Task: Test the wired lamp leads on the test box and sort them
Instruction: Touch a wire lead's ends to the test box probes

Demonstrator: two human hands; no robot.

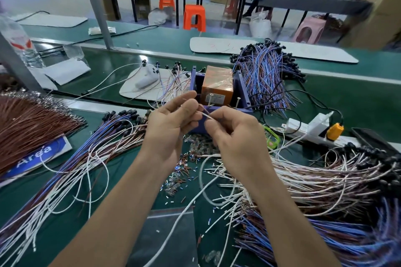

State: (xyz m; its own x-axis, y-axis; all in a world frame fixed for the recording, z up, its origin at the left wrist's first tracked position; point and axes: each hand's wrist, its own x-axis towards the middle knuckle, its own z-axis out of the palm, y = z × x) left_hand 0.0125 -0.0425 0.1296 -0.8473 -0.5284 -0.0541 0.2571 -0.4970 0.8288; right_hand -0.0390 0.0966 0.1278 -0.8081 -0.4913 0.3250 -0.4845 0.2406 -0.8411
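I see one thin white-pink lead [207, 115] just in front of the purple box [240, 91] — left hand [171, 119] and right hand [236, 138] both pinch it. Blue sign [36, 156], left of box — reads "Area".

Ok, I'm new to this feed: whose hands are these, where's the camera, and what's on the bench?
No machine here: a person works bare-handed, and the single picture comes from a camera on their head, looking down. The left hand and right hand pinch a thin white lead between them, in front of the purple test box, which holds an orange block. On the green bench lie bundles of leads: a left bundle, a right bundle and a back bundle behind the box. Cut wire scraps lie beneath the hands.
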